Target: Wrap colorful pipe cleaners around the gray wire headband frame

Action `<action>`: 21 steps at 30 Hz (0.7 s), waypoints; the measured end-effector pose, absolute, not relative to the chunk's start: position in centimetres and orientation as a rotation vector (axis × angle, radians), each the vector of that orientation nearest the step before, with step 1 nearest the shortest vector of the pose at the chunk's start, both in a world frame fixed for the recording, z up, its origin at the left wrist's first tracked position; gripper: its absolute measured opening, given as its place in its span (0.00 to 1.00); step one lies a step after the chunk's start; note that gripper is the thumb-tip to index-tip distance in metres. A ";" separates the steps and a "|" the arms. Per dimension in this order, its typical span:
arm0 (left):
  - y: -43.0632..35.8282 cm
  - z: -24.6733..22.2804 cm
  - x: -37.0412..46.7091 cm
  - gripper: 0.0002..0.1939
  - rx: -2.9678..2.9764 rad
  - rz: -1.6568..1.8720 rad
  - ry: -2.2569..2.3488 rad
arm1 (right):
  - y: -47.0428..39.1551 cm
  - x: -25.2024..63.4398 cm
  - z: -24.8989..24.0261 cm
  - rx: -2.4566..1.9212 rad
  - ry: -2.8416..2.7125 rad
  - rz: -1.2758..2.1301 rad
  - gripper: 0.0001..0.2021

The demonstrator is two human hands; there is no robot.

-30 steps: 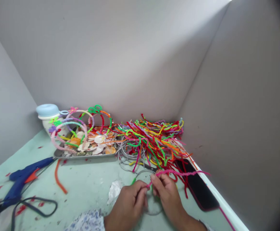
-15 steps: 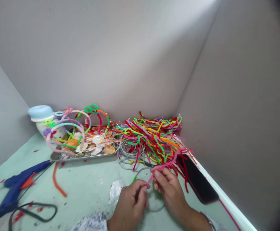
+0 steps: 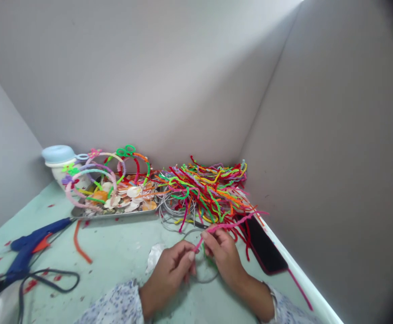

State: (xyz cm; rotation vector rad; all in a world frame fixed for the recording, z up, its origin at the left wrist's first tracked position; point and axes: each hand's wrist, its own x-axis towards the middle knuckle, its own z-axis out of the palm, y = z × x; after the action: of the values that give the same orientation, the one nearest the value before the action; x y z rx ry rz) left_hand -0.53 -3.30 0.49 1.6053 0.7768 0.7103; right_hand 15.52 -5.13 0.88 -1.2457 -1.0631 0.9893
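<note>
Between finger and thumb, my left hand pinches the near end of a pink fuzzy stem. My right hand grips the same stem a little farther along, and its free part stretches up to the right over the black phone. Beneath my hands lies a thin grey wire ring with a bit of green on it, partly hidden by my fingers. Just beyond is a tangled pile of coloured fuzzy stems, with coiled grey wire at its left side.
A metal tray holds shells and several fuzzy hoops. Behind it stands a blue-lidded jar. A blue glue gun with a dark cord lies left, near an orange stem. A black phone rests by the right edge.
The view has shifted slightly, so most things on the table appear farther left. Both hands still hold the pink stem, in nearly the same pose.
</note>
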 end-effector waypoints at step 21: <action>-3.1 0.2 -0.5 0.13 1.594 0.687 0.893 | -5.0 15.3 -0.1 -1.268 -0.974 0.949 0.20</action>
State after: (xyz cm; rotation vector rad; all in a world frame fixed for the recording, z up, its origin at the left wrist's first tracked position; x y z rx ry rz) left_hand -0.47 -3.06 0.21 1.5940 0.8926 0.6874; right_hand 15.32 -5.02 -0.05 -1.2683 -0.9741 0.9494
